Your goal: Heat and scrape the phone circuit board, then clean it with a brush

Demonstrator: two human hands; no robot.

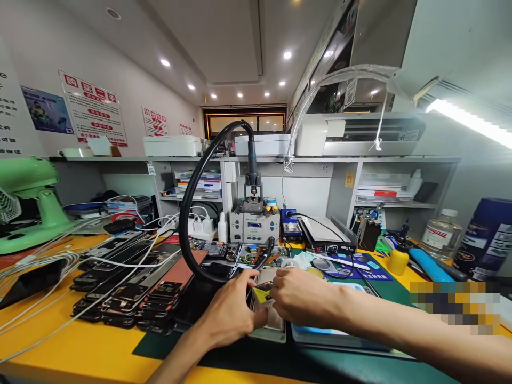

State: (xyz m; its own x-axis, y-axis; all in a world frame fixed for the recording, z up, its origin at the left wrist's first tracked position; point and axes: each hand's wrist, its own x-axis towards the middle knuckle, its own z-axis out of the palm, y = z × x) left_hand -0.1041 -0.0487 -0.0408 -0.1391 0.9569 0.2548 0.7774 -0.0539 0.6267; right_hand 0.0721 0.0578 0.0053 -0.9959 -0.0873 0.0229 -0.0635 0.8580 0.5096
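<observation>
My left hand (234, 305) is curled at the left side of a small yellow-and-black packet (263, 292), its thumb below and its fingers above. Closed in a pinch, my right hand (298, 293) grips the packet's right side; its fingertips are partly hidden. What the packet contains cannot be made out. Directly under both hands lies a shallow grey tray (272, 335), mostly covered by them. A blue-and-white flat case (320, 335) sits beneath my right forearm.
Stacked phone screens (160, 298) and white cables (132, 266) crowd the left. A hot air station (255, 226) with a looping black hose (184, 213) stands ahead. A clear bottle (440, 234), a dark blue can (486, 240) and a green fan (44, 208) flank the bench.
</observation>
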